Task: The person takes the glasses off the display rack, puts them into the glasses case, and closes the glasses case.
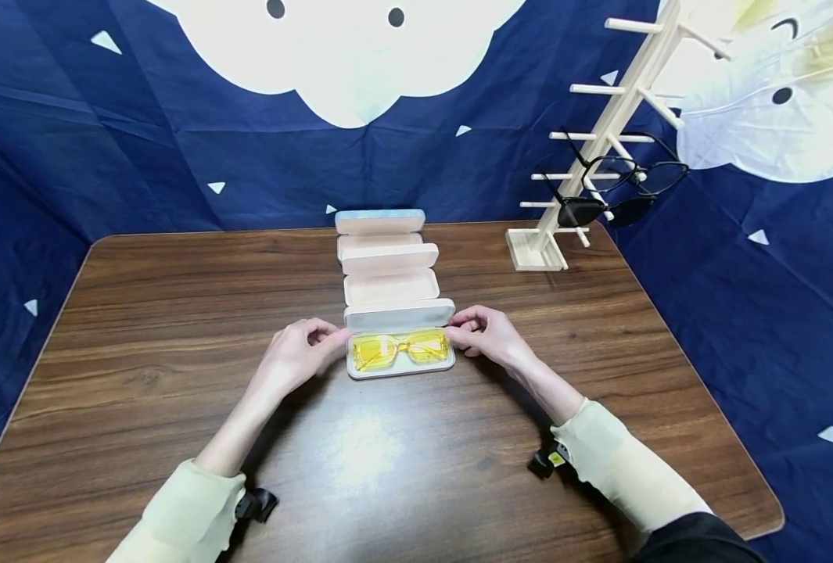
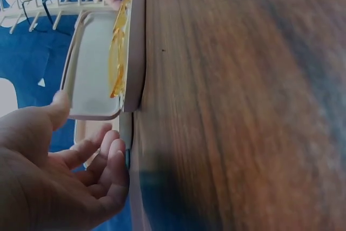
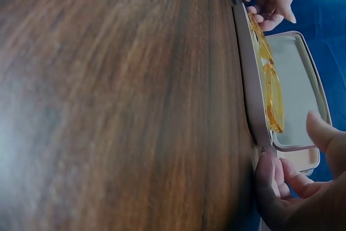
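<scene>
Yellow-tinted glasses lie folded in the nearest eyeglass case, whose lid stands raised behind them. At the case's left end is my left hand, its thumb by the lid's edge and its fingers loosely bent. My right hand mirrors it at the right end, thumb beside the lid and fingers low near the hinge. Neither hand wraps around the case. In the left wrist view the glasses stick up above the rim of the case's base.
Two more open eyeglass cases, a middle one and a far one, line up behind the first. A wooden display rack at the back right carries black-framed glasses and dark sunglasses. A blue patterned cloth hangs behind the wooden table.
</scene>
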{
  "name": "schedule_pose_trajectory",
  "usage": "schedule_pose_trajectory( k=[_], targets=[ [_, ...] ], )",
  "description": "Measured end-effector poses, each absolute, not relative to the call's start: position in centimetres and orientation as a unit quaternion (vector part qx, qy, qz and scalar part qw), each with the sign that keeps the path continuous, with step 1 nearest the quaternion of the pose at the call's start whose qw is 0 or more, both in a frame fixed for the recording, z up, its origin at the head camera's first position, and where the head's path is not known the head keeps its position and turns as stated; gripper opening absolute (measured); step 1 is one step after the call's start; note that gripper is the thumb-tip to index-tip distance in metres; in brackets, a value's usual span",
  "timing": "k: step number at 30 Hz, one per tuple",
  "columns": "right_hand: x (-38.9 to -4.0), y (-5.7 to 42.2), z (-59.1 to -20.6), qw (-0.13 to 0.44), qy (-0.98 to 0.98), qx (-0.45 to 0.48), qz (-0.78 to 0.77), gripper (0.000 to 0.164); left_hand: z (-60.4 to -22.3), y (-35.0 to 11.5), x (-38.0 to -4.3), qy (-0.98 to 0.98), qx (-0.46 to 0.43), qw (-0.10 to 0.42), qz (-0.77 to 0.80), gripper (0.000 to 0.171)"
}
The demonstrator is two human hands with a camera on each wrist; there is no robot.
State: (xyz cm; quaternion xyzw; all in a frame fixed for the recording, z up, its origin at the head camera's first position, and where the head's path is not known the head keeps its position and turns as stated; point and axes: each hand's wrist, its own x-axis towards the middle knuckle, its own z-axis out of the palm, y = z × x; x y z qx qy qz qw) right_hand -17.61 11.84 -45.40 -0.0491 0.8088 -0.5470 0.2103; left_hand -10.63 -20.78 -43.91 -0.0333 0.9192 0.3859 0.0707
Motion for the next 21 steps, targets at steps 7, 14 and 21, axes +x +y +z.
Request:
schedule_pose_trajectory(
  k=[7,14,21],
  targets=[
    [-17.7,11.7,-45.1,0.228,0.794,-0.052,-0.561,0.048,-43.6,-21.1,-10.9,0.909,-0.039,0.104,0.401,0.079],
    [-17.9,11.4,-44.6,0.234,0.805,-0.047,-0.543,0.051,-43.3,-21.3,-11.6,0.91,-0.036,0.138,0.39,0.089],
    [-18.1,11.3,-44.1,0.244,0.807,-0.022,-0.537,0.059,-43.4,-21.2,-12.7,0.904,-0.033,0.177,0.387,0.092]
  ],
)
